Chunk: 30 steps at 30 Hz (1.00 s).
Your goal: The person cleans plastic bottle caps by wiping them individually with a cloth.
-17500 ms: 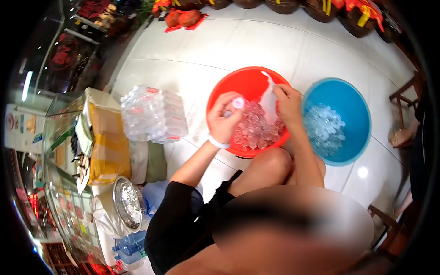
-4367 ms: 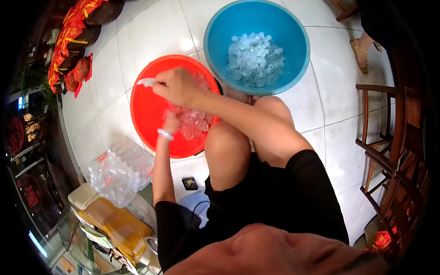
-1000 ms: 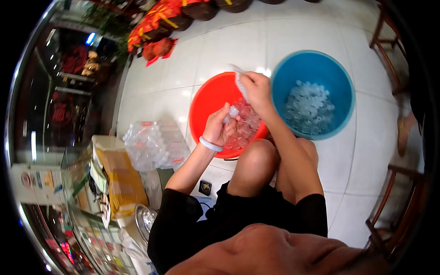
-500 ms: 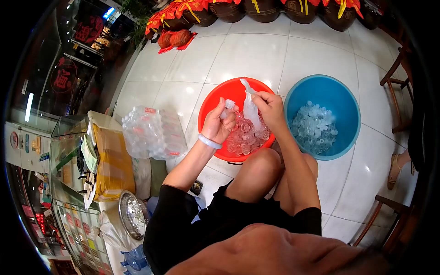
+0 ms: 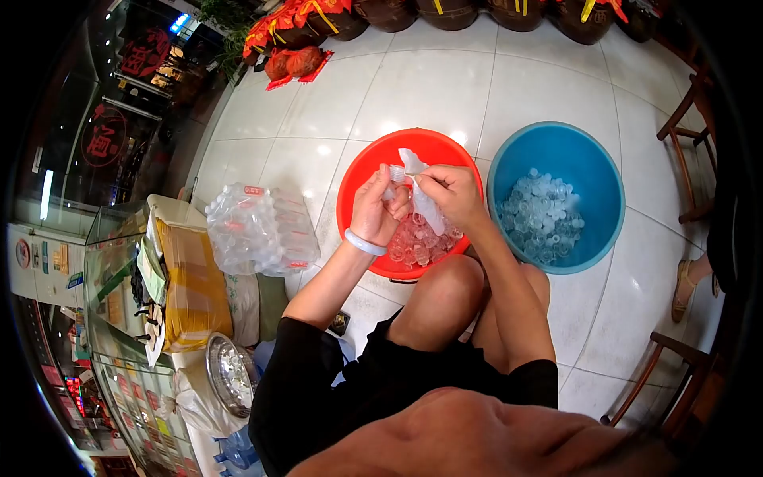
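My left hand [image 5: 375, 211], with a pale bangle [image 5: 365, 242] on the wrist, is closed around a small clear container [image 5: 396, 172] whose rim points up. Whether it is a little cup or a bottle I cannot make out. Close beside it, my right hand [image 5: 453, 193] pinches a limp white cloth [image 5: 429, 208] that hangs down from the fingers. Both hands are over a red tub [image 5: 351, 176], where several small clear containers [image 5: 421, 241] lie heaped. To the right stands a blue tub [image 5: 509, 151] with a pile of similar clear pieces [image 5: 540, 211].
On the left are a shrink-wrapped pack of bottles [image 5: 261, 230], a taped yellow box [image 5: 191, 282] and a metal bowl [image 5: 230, 374]. Dark jars [image 5: 449, 14] line the back of the tiled floor [image 5: 421, 87]. Wooden chairs [image 5: 685, 135] and a person's foot [image 5: 683, 290] are at the right.
My right hand has moved left and slightly down with the cloth, nearer to the container. My left hand keeps its grip. The whole view has shifted slightly.
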Available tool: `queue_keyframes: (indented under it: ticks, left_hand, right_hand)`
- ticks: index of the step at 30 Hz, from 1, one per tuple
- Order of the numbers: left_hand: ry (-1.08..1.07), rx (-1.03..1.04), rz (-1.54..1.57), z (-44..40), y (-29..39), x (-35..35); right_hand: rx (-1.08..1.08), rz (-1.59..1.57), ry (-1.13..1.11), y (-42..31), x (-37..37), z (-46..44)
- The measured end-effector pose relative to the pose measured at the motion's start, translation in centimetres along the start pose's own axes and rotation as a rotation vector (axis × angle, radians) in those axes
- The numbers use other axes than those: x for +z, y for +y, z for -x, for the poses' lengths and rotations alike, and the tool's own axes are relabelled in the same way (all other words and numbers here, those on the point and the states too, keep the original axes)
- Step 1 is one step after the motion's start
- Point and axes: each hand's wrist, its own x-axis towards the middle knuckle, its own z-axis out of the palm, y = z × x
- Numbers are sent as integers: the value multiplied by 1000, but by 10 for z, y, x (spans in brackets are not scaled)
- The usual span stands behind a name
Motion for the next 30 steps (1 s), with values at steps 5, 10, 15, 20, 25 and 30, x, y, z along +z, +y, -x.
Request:
queue_keyframes:
  ticks: [5, 10, 15, 20, 25, 30]
  left_hand:
    - [76, 44, -34, 2, -2, 9]
    - [82, 89, -69, 4, -6, 8]
    - [134, 158, -206, 2, -12, 2]
    - [218, 304, -450, -4, -15, -1]
    - [38, -157, 118, -11, -4, -18]
    - [-171, -401, 447, -13, -2, -21]
  right_hand:
    - [-42, 50, 26, 0, 0, 0]
    - [-72, 76, 52, 0, 2, 0]
    - [-84, 53, 84, 5, 4, -1]
    - [-80, 53, 94, 12, 5, -2]
    - [42, -45, 266, 0, -5, -6]
    - [5, -35, 337, 14, -2, -10]
